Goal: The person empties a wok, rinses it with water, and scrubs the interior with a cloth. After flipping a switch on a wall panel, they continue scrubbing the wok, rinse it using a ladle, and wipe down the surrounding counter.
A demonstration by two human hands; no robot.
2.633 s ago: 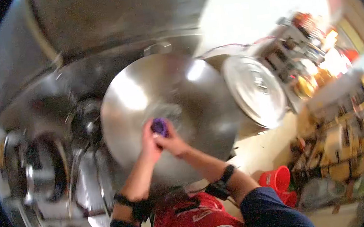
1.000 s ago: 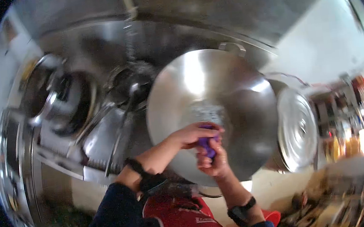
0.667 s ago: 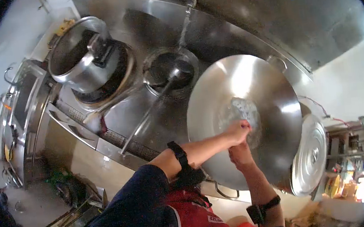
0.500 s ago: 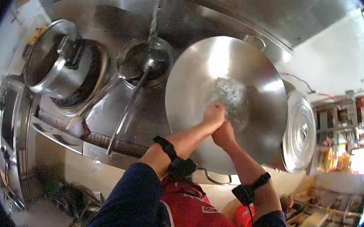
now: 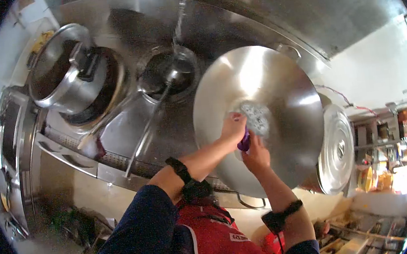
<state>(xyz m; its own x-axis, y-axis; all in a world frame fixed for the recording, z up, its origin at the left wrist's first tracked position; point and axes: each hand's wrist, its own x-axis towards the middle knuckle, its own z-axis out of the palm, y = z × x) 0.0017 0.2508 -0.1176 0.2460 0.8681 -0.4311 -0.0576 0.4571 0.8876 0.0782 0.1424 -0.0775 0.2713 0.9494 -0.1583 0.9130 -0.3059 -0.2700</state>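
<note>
Over a large steel wok (image 5: 295, 152), my left hand (image 5: 233, 128) is closed around a bunched purple cloth (image 5: 243, 141). Just below it, my right hand (image 5: 257, 155) grips the lower part of the same cloth, its fingers partly hidden. Beside the hands, foamy water (image 5: 255, 114) lies in the bottom of the wok. The wok's near loop handle (image 5: 245, 203) sticks out by my apron.
A tall steel pot (image 5: 62, 84) stands on a burner at the left. A long-handled ladle (image 5: 146, 128) slants across the steel counter from a round water-filled well (image 5: 160, 72). A round metal lid (image 5: 336, 149) leans right of the wok.
My clasped hands have moved slightly apart, so the purple cloth now shows between them. The view has shifted a little, and the wok appears slightly further right.
</note>
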